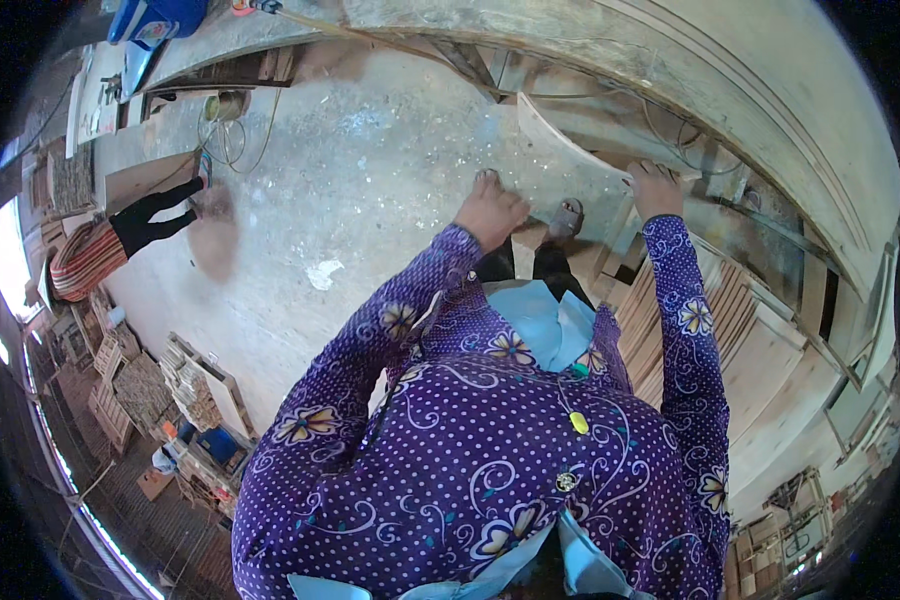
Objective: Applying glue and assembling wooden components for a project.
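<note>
My right hand (656, 190) is closed on the near right end of a thin, pale wooden board (562, 143) with a curved edge. The board slants away to the far left, beside the long bench (630, 62). Out over the floor, to the left of the board and apart from it, is my left hand (492, 210). Its fingers are loosely bent and somewhat apart, with nothing visible in them. Both forearms are in purple patterned sleeves.
Long wooden boards (692, 325) lie stacked below my right forearm. A hose (370, 38) runs along the bench, and a blue container (160, 18) stands at far left. Another person (95, 258) in a striped top is on the left, near a panel (148, 182). Wood pieces (185, 385) are piled lower left.
</note>
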`<state>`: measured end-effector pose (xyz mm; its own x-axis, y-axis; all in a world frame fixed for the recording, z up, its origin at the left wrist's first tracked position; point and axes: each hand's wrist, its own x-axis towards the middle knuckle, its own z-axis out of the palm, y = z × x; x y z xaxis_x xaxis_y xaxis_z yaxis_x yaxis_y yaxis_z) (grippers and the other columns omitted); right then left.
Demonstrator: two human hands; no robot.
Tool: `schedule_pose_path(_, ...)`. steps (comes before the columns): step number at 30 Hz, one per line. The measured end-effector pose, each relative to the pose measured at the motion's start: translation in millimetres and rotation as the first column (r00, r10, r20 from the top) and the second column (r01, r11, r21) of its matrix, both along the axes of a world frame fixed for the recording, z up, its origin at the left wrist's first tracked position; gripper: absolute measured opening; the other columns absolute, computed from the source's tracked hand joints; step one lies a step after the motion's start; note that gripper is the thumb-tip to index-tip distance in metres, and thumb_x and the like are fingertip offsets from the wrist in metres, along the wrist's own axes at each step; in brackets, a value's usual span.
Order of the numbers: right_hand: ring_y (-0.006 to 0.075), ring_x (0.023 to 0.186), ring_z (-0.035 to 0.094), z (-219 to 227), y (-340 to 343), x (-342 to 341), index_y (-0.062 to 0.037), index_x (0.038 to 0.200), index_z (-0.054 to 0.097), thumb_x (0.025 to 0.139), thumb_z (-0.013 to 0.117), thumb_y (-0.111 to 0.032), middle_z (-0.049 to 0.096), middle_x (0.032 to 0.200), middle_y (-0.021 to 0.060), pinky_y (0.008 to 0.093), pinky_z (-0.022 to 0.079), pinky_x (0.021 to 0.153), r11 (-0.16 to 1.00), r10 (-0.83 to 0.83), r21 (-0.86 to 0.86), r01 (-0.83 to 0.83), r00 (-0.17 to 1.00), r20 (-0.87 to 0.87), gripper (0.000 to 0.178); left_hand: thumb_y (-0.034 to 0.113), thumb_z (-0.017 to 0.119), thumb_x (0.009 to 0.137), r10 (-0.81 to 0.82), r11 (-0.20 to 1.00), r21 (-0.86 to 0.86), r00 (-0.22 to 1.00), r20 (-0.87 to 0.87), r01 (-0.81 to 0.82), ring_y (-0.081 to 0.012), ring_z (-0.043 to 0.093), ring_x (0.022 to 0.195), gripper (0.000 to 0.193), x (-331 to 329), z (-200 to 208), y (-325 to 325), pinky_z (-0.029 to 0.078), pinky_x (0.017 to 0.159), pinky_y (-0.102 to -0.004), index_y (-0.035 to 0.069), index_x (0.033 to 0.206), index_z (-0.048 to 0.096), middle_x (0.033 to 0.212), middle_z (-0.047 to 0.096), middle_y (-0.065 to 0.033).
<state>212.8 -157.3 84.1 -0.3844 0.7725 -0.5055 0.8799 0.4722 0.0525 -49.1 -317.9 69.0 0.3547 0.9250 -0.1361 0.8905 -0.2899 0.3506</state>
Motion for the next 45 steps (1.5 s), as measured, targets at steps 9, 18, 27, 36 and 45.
schedule_pose_path(9,0.0321,0.125,0.046,5.8,-1.3,-23.5,-0.0185,0.12,0.055,0.09,0.046,-0.017,0.055,0.127,0.0122,0.0488,0.034,0.106,0.999,0.022,-0.039,-0.026,0.994,-0.104,0.031,0.028,0.049,0.088,-0.164,0.727,-0.686,0.973,-0.16,0.01,-0.0264,0.064,0.094,0.024,-13.2,-7.4,-60.5,0.048,0.086,-0.0421,0.015,0.103,0.061,0.097,0.066,-0.0094)
schedule_pose_path(18,0.0305,0.119,0.049,-7.0,1.2,-37.7,-0.013,0.119,0.055,0.089,0.045,-0.013,0.056,0.122,0.0104,0.0438,0.031,0.109,0.987,0.119,0.139,-0.083,0.954,-0.275,0.032,0.034,0.058,0.084,0.112,0.759,-0.616,0.974,-0.196,-0.211,-0.0256,0.061,0.101,0.03,-34.4,16.4,-38.2,0.047,0.089,-0.0404,0.021,0.111,0.061,0.107,0.064,-0.0065)
schedule_pose_path(27,0.0273,0.12,0.049,-31.3,-7.5,-57.9,-0.014,0.119,0.058,0.085,0.056,-0.017,0.058,0.119,0.013,0.0476,0.026,0.11,0.991,0.096,0.13,-0.045,0.902,-0.42,0.035,0.033,0.059,0.085,0.108,0.756,-0.616,0.971,-0.214,-0.22,-0.0259,0.061,0.102,0.032,-64.9,20.1,-24.6,0.048,0.087,-0.0416,0.019,0.114,0.059,0.109,0.063,-0.0088)
schedule_pose_path(36,0.0283,0.121,0.048,-21.1,-8.5,-62.7,-0.0111,0.123,0.054,0.081,0.064,-0.024,0.056,0.121,0.0132,0.0475,0.022,0.112,0.996,0.017,0.09,0.025,0.894,-0.449,0.044,0.02,0.065,0.087,0.452,0.846,-0.45,0.831,0.324,-0.285,-0.0148,0.064,0.089,0.027,-124.5,82.4,52.7,0.051,0.08,-0.0292,0.008,0.111,0.063,0.097,0.067,-0.0073)
schedule_pose_path(45,0.0277,0.123,0.046,-1.1,-17.7,-66.1,-0.0133,0.13,0.051,0.085,0.061,-0.031,0.054,0.128,0.0119,0.0503,0.019,0.113,0.994,-0.107,-0.012,0.111,0.916,-0.387,0.049,0.021,0.063,0.088,0.46,0.81,0.214,0.819,0.343,-0.545,-0.0112,0.065,0.08,0.023,-190.7,212.6,223.6,0.05,0.072,-0.0258,0.006,0.106,0.067,0.087,0.07,-0.0077)
